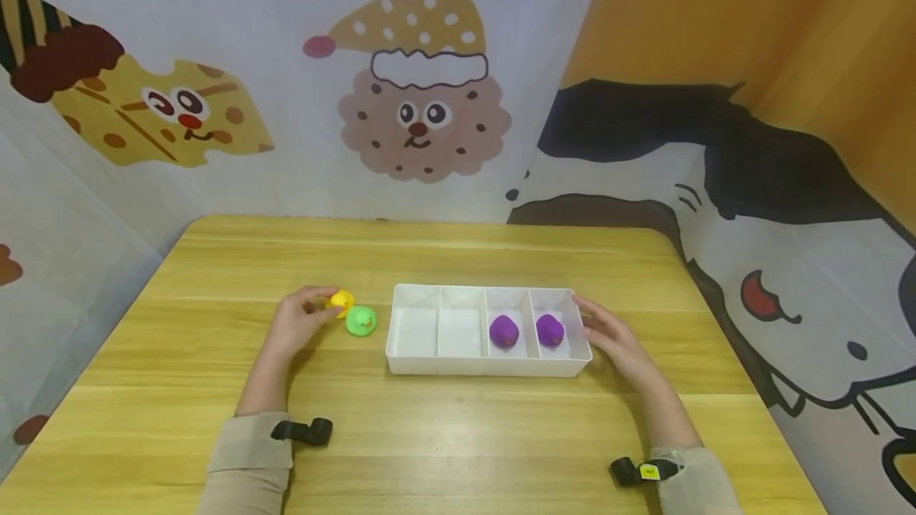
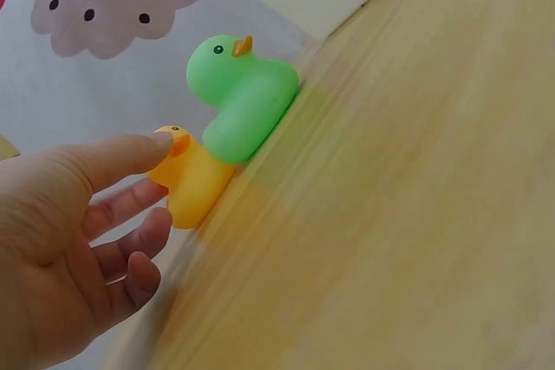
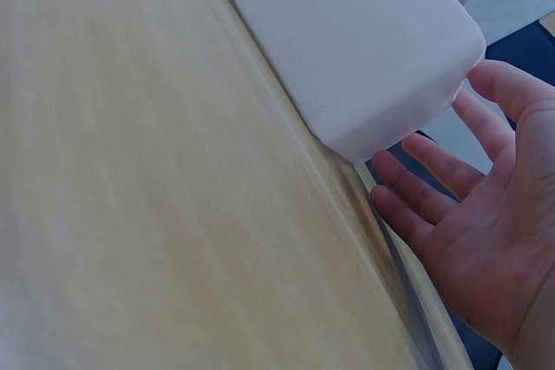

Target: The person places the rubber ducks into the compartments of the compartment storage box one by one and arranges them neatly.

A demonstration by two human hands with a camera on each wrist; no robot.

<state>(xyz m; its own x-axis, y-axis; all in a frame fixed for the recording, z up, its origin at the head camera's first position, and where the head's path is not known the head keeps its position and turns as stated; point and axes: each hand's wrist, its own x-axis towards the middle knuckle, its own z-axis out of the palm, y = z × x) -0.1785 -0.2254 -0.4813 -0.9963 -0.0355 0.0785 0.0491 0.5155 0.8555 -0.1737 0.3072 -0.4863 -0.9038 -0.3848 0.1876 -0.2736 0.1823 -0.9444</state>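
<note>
My left hand pinches a yellow rubber duck by its head, between thumb and forefinger, on the tabletop. Right beside it sits a green rubber duck, which nothing holds. A white divided tray stands to the right of the ducks. One purple rubber duck lies in its third compartment from the left, and another purple duck lies in the rightmost one. Relaxed fingers of my right hand rest at the tray's right end; the right wrist view shows the fingertips against its outer wall.
The wooden table has its far edge against a cloth backdrop printed with cartoon figures. Each sleeve carries a black wrist camera, the left one and the right one.
</note>
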